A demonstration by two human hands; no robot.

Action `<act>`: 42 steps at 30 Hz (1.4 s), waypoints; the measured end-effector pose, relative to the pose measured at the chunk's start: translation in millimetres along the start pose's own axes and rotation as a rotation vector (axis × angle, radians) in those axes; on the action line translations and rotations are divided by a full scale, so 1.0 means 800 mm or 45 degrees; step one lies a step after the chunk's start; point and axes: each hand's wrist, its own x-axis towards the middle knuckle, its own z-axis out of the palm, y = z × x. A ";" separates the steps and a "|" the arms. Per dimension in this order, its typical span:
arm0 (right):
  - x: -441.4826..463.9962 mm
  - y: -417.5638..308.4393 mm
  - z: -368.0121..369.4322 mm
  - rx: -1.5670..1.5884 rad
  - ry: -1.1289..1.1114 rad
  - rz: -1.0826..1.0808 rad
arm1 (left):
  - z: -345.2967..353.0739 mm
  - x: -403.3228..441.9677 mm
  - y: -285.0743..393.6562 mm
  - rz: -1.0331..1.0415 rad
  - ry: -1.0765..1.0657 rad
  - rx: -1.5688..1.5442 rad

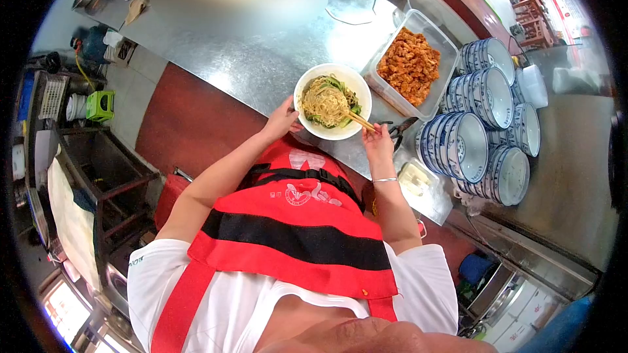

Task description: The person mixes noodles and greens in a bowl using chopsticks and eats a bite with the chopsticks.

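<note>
White and round, the smooth bowl (302, 85) sits in front of you, at the near edge of the brushed-metal counter (229, 59). Inside it, thin yellowish noodles (324, 102) lie in a loose, tangled mound, with glossy green vegetable pieces (340, 85) showing around them. Your left hand (282, 119) is closed on the bowl's left side, fingers at the rim. Your right hand (378, 138) is pinched narrow around a pair of slim, light-brown chopsticks (360, 119), whose far ends reach into the noodles over the right side of the rim.

Just to the bowl's right you have a clear plastic rectangular tub (443, 31) with rounded corners, heaped with rough, orange-red chunks of food (410, 65). A dark-handled tool (399, 132) lies by your right hand; its full shape is too hidden to tell. Nearer you on that side is a small, pale, squarish container (418, 180) with whitish contents.

Farther right, blue-and-white patterned bowls (468, 147) lie tipped on their sides in several nested stacks, crowding the space past the tub and bounding your right side. A thin white cable (347, 21) curls over the counter's far part, beyond the tub. Your red cloth apron (294, 222), crossed by a wide black band, comes up close beneath the bowl. Well off to your left, a bright green plastic basket (100, 106) stands below counter height.
</note>
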 end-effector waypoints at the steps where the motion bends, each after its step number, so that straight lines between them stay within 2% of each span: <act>1: 0.004 0.001 -0.004 0.091 -0.002 0.043 | 0.000 0.000 0.001 0.003 0.002 -0.011; 6: -0.025 -0.010 0.007 0.253 0.016 0.157 | -0.003 -0.015 -0.009 0.008 0.033 -0.025; 9: -0.031 -0.036 0.017 0.161 -0.131 0.047 | -0.014 -0.013 -0.014 -0.038 0.115 -0.111; 11: -0.044 -0.055 0.031 -0.015 -0.281 -0.205 | -0.030 -0.016 -0.019 -0.061 0.126 -0.131; 12: -0.064 -0.061 0.054 -0.086 -0.242 -0.334 | -0.044 -0.013 -0.027 -0.064 0.124 -0.130; 13: -0.075 -0.068 0.069 -0.086 -0.241 -0.335 | -0.060 -0.006 -0.040 -0.048 0.156 -0.094; 15: -0.091 -0.081 0.091 -0.833 -0.331 -0.648 | -0.068 -0.003 -0.045 -0.035 0.187 -0.061; 16: -0.099 -0.090 0.100 -1.067 -0.354 -0.762 | -0.070 -0.006 -0.036 -0.061 0.188 0.032; 17: -0.108 -0.097 0.111 -1.063 -0.354 -0.764 | -0.072 -0.008 -0.026 -0.085 0.190 0.125; 19: -0.124 -0.108 0.127 -1.353 -0.375 -1.042 | -0.063 -0.013 -0.011 -0.095 0.121 0.136; 21: -0.117 -0.097 0.135 -1.290 -0.353 -1.023 | -0.048 -0.010 -0.007 -0.103 0.050 0.146; 23: -0.100 -0.076 0.139 -1.462 -0.480 -1.258 | -0.031 -0.001 -0.009 -0.153 -0.056 0.032; 25: -0.102 -0.049 0.155 -1.467 -0.528 -1.312 | -0.018 0.003 -0.009 -0.155 -0.047 -0.022; 27: -0.100 -0.027 0.159 -1.770 -0.684 -1.477 | -0.017 0.010 -0.010 -0.134 -0.078 -0.119; 28: -0.104 -0.024 0.160 -1.769 -0.684 -1.476 | -0.018 0.012 -0.011 -0.134 -0.077 -0.117; 30: -0.123 -0.025 0.157 -1.889 -1.017 -1.488 | -0.017 0.014 -0.014 -0.131 -0.046 -0.095; 33: -0.154 -0.049 0.149 -2.047 -1.058 -1.500 | -0.017 0.016 -0.015 -0.147 -0.045 -0.141; 37: -0.181 -0.062 0.144 -2.025 -1.031 -1.576 | -0.011 0.008 -0.009 -0.163 0.003 -0.153; 39: -0.179 -0.046 0.141 -1.740 -1.101 -1.298 | -0.008 0.008 -0.007 -0.172 0.023 -0.168; 40: -0.166 -0.037 0.136 -1.799 -1.136 -1.209 | -0.006 0.008 -0.006 -0.172 0.022 -0.169; 42: -0.144 -0.030 0.129 -1.820 -1.073 -1.288 | -0.009 0.008 -0.005 -0.177 0.004 -0.159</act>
